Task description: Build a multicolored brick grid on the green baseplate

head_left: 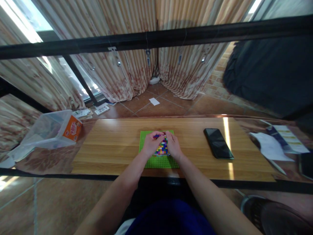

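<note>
A green studded baseplate [161, 163] lies on the wooden board in front of me. On it is a low block of small multicoloured toy bricks [162, 149], in blue, yellow, red, white and other colours. My left hand [151, 142] curls over its left and far side, thumb and forefinger closed near the far edge. My right hand [173, 145] lies along its right side, fingers bent around the far right corner and touching the bricks. Both hands cover the block's edges, and whatever is between the left fingertips is too small to make out.
A black phone [218, 143] lies on the wooden tabletop [110, 143], right of the baseplate. To the left stands a clear plastic bin [52, 130] with an orange label. Papers [271, 147] lie at the right. A black metal bar [166, 39] crosses beyond the table, before curtains.
</note>
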The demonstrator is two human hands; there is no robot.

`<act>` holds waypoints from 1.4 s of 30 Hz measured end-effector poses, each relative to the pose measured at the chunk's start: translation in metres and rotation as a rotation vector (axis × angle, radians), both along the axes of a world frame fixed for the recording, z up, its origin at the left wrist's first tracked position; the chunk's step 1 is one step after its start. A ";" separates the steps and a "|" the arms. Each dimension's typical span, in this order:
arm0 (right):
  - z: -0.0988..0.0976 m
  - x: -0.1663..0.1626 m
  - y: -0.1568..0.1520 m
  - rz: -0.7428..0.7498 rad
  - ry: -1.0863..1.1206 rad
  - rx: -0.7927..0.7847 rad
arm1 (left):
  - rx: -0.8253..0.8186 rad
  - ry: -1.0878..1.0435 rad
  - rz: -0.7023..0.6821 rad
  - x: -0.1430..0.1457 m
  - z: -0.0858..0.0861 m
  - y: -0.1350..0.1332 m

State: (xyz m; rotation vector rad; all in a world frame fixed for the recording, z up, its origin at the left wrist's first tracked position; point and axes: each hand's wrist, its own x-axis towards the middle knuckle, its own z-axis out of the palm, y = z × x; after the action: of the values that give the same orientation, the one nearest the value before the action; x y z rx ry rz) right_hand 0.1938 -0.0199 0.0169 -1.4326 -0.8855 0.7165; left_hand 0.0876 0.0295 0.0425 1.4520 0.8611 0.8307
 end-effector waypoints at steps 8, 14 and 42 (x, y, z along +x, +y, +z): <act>0.000 0.000 -0.001 0.008 -0.010 -0.011 | 0.052 0.040 0.031 0.002 0.001 -0.002; 0.002 0.001 -0.001 0.003 -0.022 0.001 | 0.024 0.053 0.082 0.005 0.001 -0.003; 0.004 -0.001 -0.003 0.015 0.134 0.012 | -0.044 -0.028 0.094 0.006 -0.001 0.001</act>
State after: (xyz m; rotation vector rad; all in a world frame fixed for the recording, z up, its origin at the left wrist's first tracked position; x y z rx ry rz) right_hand 0.1930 -0.0230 0.0209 -1.3523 -0.7955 0.8077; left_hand 0.0931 0.0302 0.0410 1.3670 0.9268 0.8944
